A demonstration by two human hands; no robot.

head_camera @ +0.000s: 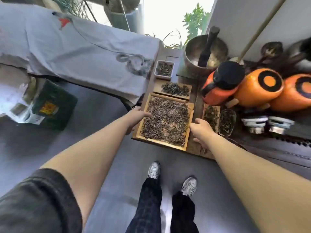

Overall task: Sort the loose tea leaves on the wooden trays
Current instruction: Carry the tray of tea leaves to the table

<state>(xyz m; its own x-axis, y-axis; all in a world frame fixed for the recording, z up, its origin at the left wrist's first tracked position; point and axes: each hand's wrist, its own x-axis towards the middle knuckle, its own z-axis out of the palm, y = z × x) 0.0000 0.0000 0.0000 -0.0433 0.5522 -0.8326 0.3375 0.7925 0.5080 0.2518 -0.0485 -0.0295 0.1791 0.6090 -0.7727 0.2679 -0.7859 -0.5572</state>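
left hand (pixel 136 117), right hand (pixel 201 130) fingers gripping tray (pixel 188 130) edges

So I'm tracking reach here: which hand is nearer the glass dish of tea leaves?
Right. The right hand sits just left of the glass dish; the left hand holds the big tray's far side.

No text is showing legibly; the yellow-and-red emblem on the dark green box (pixel 53 105) is blurring beyond reading.
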